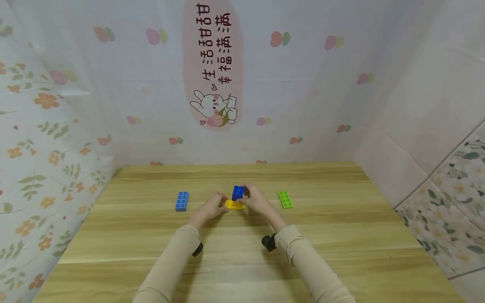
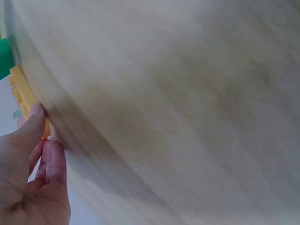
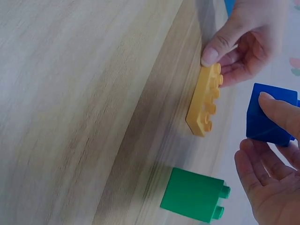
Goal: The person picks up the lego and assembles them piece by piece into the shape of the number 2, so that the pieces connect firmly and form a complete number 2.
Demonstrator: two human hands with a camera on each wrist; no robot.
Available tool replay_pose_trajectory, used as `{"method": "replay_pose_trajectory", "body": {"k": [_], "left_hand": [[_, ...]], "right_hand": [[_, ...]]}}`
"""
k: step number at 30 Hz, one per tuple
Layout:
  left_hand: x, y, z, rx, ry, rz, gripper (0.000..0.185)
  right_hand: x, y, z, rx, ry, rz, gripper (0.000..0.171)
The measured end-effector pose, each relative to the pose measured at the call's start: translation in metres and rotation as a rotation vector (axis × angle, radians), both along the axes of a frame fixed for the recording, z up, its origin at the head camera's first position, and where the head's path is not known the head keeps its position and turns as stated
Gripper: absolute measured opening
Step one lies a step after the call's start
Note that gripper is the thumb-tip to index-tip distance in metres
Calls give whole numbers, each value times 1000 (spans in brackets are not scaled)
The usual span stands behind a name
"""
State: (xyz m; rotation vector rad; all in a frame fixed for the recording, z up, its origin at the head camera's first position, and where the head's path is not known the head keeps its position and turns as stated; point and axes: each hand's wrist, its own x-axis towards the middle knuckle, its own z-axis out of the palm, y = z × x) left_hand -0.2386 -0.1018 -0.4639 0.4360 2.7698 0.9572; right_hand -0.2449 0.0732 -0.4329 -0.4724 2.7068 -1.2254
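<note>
On the table in front of me lies a flat yellow toy brick (image 3: 204,101) with studs on top. My left hand (image 1: 216,205) pinches one end of it between thumb and fingers; in the left wrist view the thumb (image 2: 35,112) presses on its side. My right hand (image 1: 257,200) grips a dark blue toy brick (image 3: 269,112), held up off the table just beyond the yellow one. A green toy brick (image 3: 192,194) stands on the table beside the yellow brick's free end; the right hand hides it in the head view.
A lighter blue studded brick (image 1: 182,201) lies to the left of my hands. To the right is a thin lime green brick (image 1: 285,200). Floral cloth (image 1: 49,168) hangs at the left side, and a printed curtain (image 1: 303,84) behind the wooden table (image 1: 235,261).
</note>
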Motion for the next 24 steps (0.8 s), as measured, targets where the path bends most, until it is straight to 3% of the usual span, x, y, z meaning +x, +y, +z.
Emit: {"method": "replay_pose_trajectory", "body": {"k": [12,24], "left_hand": [[-2,-6,-10,14,52,-26,34],[-3,-4,-7,11,3,-19,35]], "right_hand": [[-3,-12,-7,19,-25,21,43],[-7,-18,-14,63,-13,53,41]]}}
